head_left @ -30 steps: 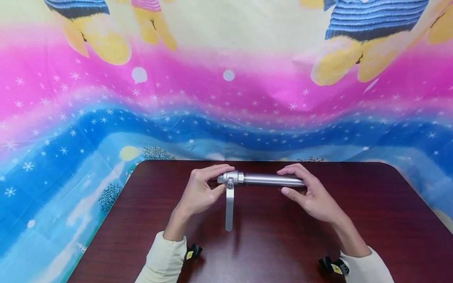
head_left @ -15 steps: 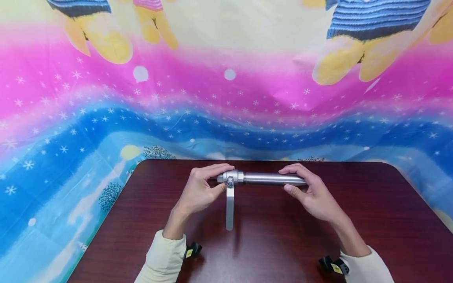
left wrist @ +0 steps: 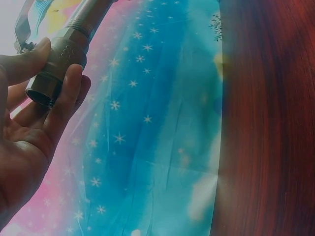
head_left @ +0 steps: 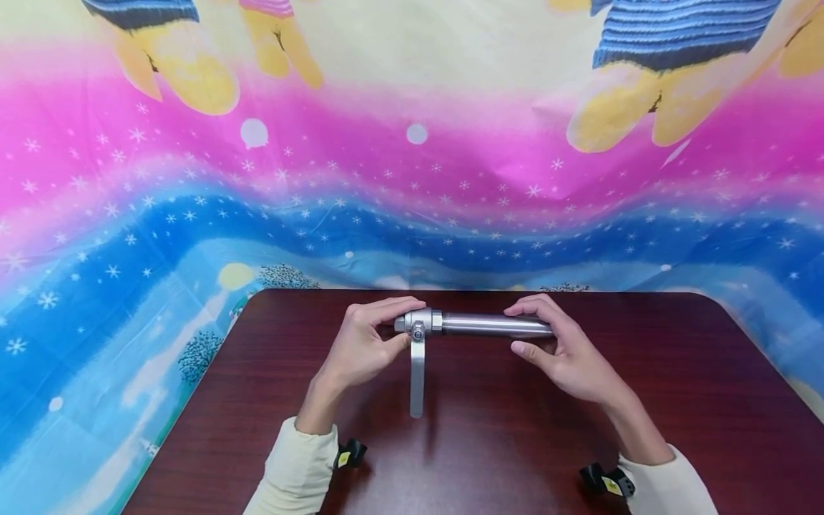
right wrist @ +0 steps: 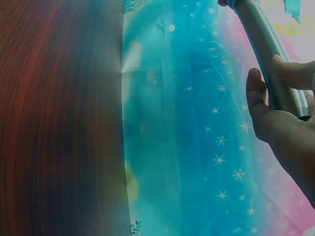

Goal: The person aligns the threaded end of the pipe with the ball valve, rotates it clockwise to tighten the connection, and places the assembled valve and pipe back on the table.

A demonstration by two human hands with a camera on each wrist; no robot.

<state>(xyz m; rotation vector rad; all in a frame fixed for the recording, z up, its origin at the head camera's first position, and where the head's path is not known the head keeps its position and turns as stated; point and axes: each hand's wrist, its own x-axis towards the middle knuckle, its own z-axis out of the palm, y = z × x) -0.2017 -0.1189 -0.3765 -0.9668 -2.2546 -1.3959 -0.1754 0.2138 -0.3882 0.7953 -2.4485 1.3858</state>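
A steel ball valve (head_left: 421, 320) is held level over the table, joined at its right end to a smooth metal pipe (head_left: 479, 325). My left hand (head_left: 362, 350) grips the valve body, thumb below and fingers along the top. The valve's flat lever (head_left: 417, 379) points toward me. Its hollow end (left wrist: 44, 91) shows between thumb and fingers in the left wrist view. My right hand (head_left: 573, 361) is around the pipe's right part, thumb on the near side. In the right wrist view the thumb lies across the pipe (right wrist: 268, 49), with fingers behind it.
The dark red-brown wooden table (head_left: 502, 443) has rounded far corners. Behind it hangs a colourful printed cloth (head_left: 360, 164) with snowflakes. A black wrist device (head_left: 350, 454) sits at the left cuff, another black device (head_left: 606, 483) at the right cuff.
The right thumb rose against the pipe half a second ago and now sits lower, with the fingertips shifted slightly left. The left hand keeps its grip on the valve.
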